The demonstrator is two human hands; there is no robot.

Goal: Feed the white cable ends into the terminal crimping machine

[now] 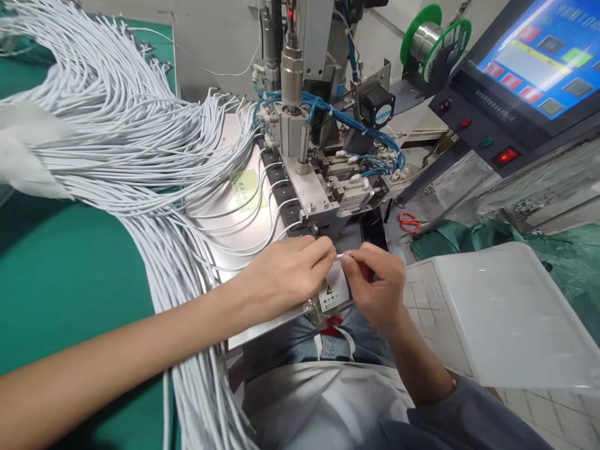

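Note:
A white cable [340, 255] runs between my two hands in front of the machine [300, 178]. My left hand [297, 265] pinches it from the left, fingers pressed together. At the cable's end, my right hand [375, 278] closes thumb against forefinger; a small tip shows there, too small to make out. Just below the hands is a white warning label [334, 297]. Left of the machine head, several white cables lead into a row of black blocks [276, 181]. Their ends are hidden under the metal parts.
A large bundle of white cables [126, 144] covers the green table [70, 269] at left. A solder wire spool [429, 44] and a lit screen [544, 56] stand at right. Red-handled scissors [409, 222] lie behind a white tray [520, 312].

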